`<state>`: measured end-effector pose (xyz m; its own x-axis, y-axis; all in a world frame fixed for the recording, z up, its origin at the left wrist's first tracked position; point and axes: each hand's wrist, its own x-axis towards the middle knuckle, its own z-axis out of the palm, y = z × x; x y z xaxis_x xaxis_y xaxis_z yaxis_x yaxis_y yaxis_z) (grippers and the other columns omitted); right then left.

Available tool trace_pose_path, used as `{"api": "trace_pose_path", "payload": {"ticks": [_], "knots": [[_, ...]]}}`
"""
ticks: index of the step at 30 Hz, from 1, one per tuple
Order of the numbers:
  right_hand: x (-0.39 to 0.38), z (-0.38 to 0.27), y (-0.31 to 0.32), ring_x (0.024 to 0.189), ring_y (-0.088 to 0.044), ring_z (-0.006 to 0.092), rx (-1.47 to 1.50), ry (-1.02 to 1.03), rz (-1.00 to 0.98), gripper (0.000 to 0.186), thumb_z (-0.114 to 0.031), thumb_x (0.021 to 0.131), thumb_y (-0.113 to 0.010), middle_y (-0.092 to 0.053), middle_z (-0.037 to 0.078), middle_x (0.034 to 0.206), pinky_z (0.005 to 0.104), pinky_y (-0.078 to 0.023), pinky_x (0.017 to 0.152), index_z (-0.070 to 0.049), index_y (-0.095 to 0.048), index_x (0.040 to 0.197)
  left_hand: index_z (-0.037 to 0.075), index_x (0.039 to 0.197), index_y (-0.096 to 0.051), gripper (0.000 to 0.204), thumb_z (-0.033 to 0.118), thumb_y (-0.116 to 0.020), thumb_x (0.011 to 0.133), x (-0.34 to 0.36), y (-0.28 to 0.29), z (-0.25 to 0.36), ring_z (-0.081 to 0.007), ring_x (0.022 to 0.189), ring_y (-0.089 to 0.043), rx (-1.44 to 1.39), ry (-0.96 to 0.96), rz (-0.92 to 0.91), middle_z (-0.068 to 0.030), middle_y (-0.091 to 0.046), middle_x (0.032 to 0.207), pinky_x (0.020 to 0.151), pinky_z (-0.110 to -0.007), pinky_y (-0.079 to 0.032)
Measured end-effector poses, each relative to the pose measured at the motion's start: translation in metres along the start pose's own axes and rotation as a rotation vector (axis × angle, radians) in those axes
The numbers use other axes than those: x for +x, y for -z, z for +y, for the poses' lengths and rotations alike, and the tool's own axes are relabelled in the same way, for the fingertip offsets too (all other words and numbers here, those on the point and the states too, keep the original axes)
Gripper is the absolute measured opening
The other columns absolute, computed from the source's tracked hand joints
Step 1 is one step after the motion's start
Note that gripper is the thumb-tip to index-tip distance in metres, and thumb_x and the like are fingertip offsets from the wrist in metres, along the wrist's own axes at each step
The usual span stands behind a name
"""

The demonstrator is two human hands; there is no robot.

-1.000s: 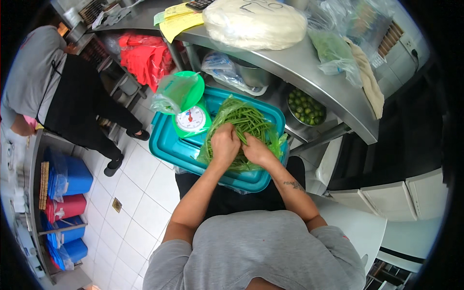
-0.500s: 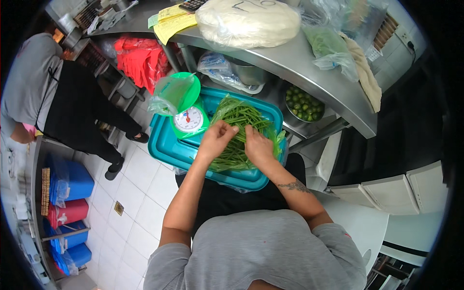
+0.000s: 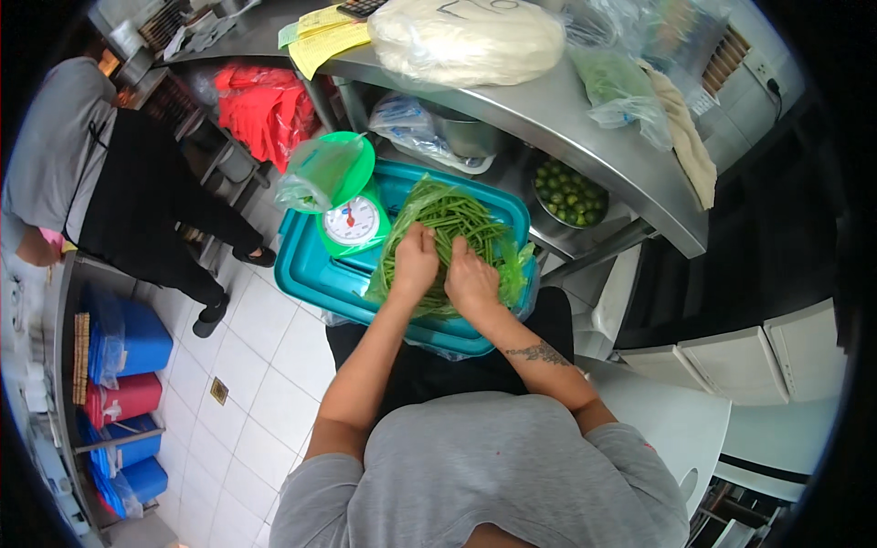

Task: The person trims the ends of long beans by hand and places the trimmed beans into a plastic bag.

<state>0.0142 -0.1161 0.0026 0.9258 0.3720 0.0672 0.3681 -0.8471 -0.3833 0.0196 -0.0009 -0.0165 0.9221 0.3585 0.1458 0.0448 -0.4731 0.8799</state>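
Note:
Cut green beans [image 3: 454,216] lie heaped in an opened, clear green plastic bag [image 3: 377,281]. The bag rests on a teal plastic tub [image 3: 297,281] in front of my knees. My left hand [image 3: 417,262] is at the pile's middle, thumb and fingers pinched on beans. Close by on its right, my right hand [image 3: 470,278] has its fingers curled down into the beans. The exact pieces in each hand are too small to make out. A green dial scale [image 3: 352,225] stands on the tub left of the bag, with a clear plastic bag [image 3: 315,175] on its pan.
Beyond the tub runs a steel table [image 3: 512,102] bearing a large plastic-wrapped white mass [image 3: 468,41] and yellow papers [image 3: 327,36]. Under it sits a bowl of small green fruit [image 3: 571,194]. Red bags [image 3: 265,111] hang at left, near a standing person [image 3: 137,183]. Blue bins [image 3: 137,333] line the left.
My right hand has shifted left, closer to my left hand. My fingers have turned further down into the beans. The scale and tub stay in place.

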Motion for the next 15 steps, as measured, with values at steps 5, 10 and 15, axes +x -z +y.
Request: {"api": "trace_pose_path", "payload": {"ticks": [5,10,15], "knots": [[0.012,0.023,0.004,0.078,-0.061,0.0393,0.082,-0.046,0.072,0.031,0.000,0.073,-0.056,-0.058,0.023,0.087,0.0469,-0.050,0.062,0.000,-0.039,0.100,0.005,0.082,-0.050,0.015,0.015,-0.047,0.092,-0.001,0.021,0.010,-0.0099,0.060,-0.044,-0.610,0.307,-0.417,-0.0015,-0.048,0.071,0.050,-0.025,-0.039],[0.015,0.025,0.009,0.082,-0.060,0.0390,0.038,-0.029,0.042,0.033,0.001,0.072,-0.058,-0.058,0.022,0.089,0.0461,-0.050,0.066,0.000,-0.039,0.099,0.003,0.083,-0.052,0.009,0.010,-0.052,0.088,-0.003,0.033,0.013,-0.0143,0.062,-0.051,-0.301,0.112,-0.368,-0.0054,-0.052,0.073,0.055,-0.028,-0.042],[0.014,0.024,0.013,0.081,-0.060,0.0387,0.029,0.024,0.058,0.035,0.003,0.069,-0.060,-0.057,0.022,0.090,0.0460,-0.050,0.066,0.000,-0.039,0.097,0.000,0.083,-0.054,0.004,0.004,-0.055,0.081,-0.002,0.039,0.015,-0.0322,0.070,-0.058,0.049,-0.214,-0.325,-0.0174,-0.057,0.078,0.063,-0.039,-0.045]]}}
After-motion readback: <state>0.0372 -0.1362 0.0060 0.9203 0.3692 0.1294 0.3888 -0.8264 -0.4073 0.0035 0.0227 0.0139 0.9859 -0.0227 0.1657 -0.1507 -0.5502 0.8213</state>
